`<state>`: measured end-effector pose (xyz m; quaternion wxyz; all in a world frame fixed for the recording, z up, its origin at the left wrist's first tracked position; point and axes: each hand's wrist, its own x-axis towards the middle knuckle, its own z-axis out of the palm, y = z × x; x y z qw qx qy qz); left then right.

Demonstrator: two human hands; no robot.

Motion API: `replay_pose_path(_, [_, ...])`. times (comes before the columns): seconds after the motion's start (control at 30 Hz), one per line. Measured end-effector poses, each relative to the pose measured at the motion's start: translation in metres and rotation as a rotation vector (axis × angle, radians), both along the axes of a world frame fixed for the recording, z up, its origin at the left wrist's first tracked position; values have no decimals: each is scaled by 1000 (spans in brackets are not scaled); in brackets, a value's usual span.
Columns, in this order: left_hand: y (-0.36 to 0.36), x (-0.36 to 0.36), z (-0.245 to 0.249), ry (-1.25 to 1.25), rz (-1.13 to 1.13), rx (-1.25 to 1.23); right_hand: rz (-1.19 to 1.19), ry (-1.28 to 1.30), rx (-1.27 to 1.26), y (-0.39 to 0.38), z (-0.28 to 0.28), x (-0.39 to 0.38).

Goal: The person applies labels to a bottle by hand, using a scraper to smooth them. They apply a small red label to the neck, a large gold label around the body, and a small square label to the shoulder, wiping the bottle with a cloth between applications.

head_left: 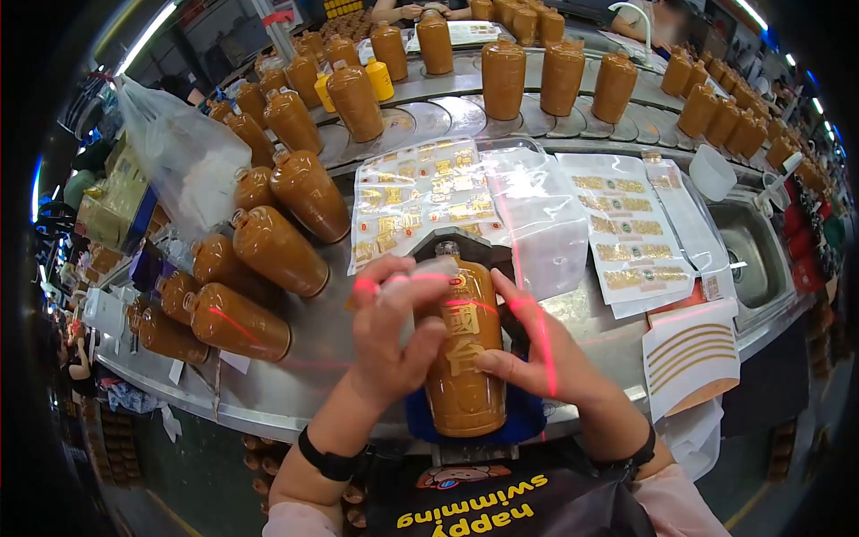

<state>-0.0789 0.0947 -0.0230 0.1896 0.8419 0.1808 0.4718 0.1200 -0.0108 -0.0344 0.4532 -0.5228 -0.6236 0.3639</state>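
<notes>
A glossy brown bottle (465, 394) with gold characters and a small red emblem lies tilted back in front of me, its neck pointing away. It rests in a dark holder (499, 257) over a blue cloth (528, 419). My right hand (550, 349) grips the bottle's right side, thumb on the front beside the lower character. Over the upper left of the bottle is my left hand (394, 327), its fingers bent and smeared by motion; whether it holds anything, I cannot tell. Red laser lines cross the bottle and both hands. Just beyond lies a sheet of gold-and-red decals (420, 201).
Several brown bottles (282, 251) crowd the left side. More bottles (503, 80) stand on the curved conveyor (429, 116) behind. Rightward are gold decal sheets (626, 228), a sheet of curved gold strips (689, 353) and a metal sink (761, 259). A plastic bag (179, 152) hangs at left.
</notes>
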Motion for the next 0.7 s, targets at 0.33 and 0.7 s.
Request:
replay_pose_path(0.33, [-12,-11,2,276,29,334,124,-473,290,91,66,32])
replay_pose_path(0.7, [6,-8,-8,71,-119,6,-181,301,-55,53,14,25])
